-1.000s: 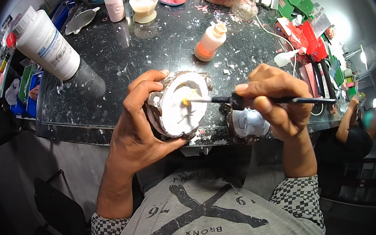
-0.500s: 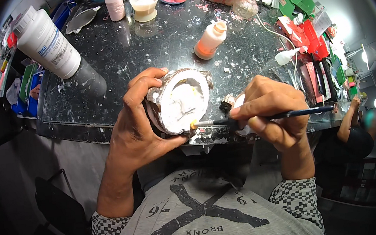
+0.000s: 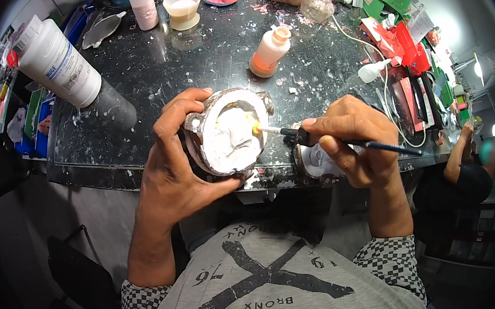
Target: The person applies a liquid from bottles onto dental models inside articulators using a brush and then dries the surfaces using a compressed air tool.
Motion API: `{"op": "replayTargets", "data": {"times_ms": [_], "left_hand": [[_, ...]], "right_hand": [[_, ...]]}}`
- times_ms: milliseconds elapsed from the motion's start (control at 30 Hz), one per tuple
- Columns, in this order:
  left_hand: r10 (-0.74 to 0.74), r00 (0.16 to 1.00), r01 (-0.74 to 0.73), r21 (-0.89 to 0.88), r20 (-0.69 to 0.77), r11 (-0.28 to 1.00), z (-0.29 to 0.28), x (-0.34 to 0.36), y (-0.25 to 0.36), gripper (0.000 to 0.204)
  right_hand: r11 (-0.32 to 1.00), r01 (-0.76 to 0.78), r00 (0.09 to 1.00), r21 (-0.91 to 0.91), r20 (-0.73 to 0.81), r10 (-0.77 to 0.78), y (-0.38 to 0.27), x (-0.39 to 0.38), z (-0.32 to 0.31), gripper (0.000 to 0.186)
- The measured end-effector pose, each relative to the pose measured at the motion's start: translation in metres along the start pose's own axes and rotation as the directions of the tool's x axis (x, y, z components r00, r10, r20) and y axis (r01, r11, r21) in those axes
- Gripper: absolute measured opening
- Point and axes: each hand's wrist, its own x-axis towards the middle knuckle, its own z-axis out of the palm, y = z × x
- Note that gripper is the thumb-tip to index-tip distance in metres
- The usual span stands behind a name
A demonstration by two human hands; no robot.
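My left hand is closed around a round dental flask half, its metal rim framing white plaster with a moulded hollow. The flask is tilted up toward me over the table's near edge. My right hand pinches a paintbrush with a dark handle. The brush's yellowish tip touches the plaster at the right side of the hollow. Partly hidden under my right hand, a second flask half with white plaster lies at the table's edge.
A bottle with orange liquid stands beyond the flask. A large white tub stands at the left. At the back are a pink bottle and a cup. A squeeze bottle and cable lie right. Another person is far right.
The brush tip has moved from the flask's lower edge up to the right side of the plaster. My left hand has shifted the flask slightly left, exposing more of the second half.
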Motion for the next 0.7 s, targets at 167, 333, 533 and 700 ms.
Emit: {"op": "replayTargets", "data": {"times_ms": [167,333,533,700], "left_hand": [[0.028,0.999,-0.029,-0.048,-0.027,0.998,-0.010,0.000,-0.002,0.118],[-0.189,0.969,0.031,-0.682,-0.158,0.731,-0.023,0.000,0.005,0.128],[-0.351,0.936,0.069,-0.978,-0.004,0.195,-0.028,0.007,0.024,0.123],[-0.310,0.951,-0.091,-0.942,0.014,-0.322,-0.008,0.006,0.010,0.111]], "right_hand": [[0.976,-0.002,0.943,0.219,-0.323,0.074,0.004,-0.011,0.002,0.019],[0.714,0.027,0.817,0.699,-0.427,0.387,-0.005,-0.020,0.010,0.030],[0.663,0.000,0.844,0.749,-0.356,0.401,-0.002,-0.030,0.018,0.030],[0.817,-0.135,0.912,0.561,-0.252,0.324,-0.025,-0.024,0.023,0.033]]}}
